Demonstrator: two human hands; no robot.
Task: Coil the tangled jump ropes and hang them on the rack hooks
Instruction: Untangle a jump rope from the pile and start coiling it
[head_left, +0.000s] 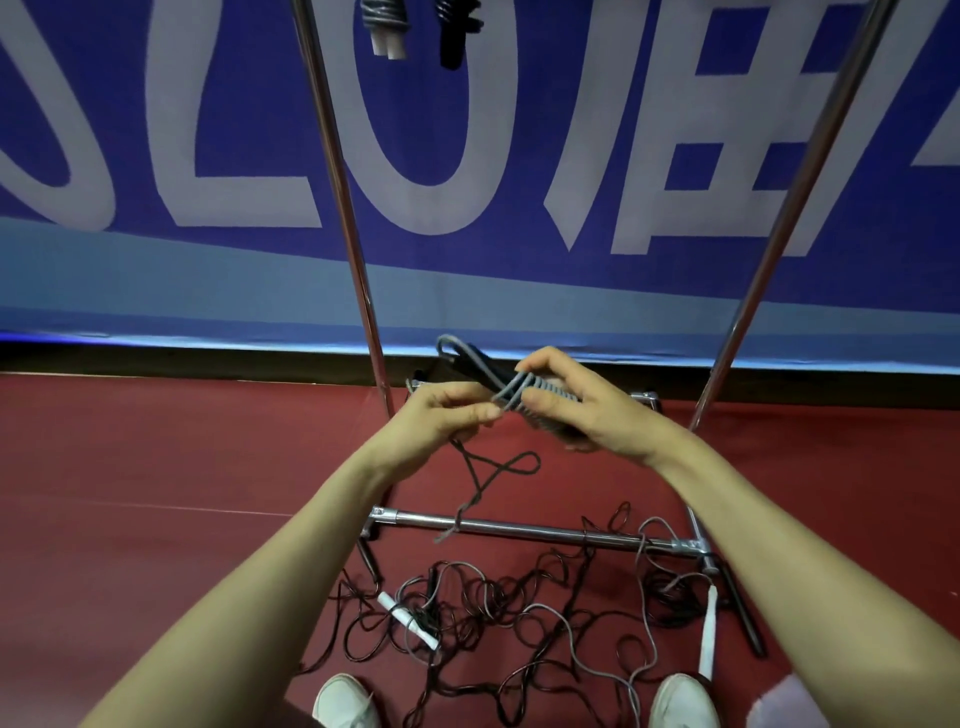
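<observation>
My right hand (582, 405) grips a bundle of grey jump rope (524, 395) wound in tight turns around black handles. My left hand (447, 415) pinches the loose end of that rope just left of the bundle, and the tail hangs below in a loop (498, 467). On the red floor lies a tangle of dark and grey ropes (519, 603) with white handles (410, 621). Two coiled ropes, one grey (384, 21) and one black (457, 26), hang at the top of the chrome rack.
The rack's two chrome uprights (343, 208) rise either side of my hands, and its base bar (519, 530) crosses the floor above the tangle. A blue banner with large white letters (415, 119) is behind. My white shoes (343, 701) stand at the bottom edge.
</observation>
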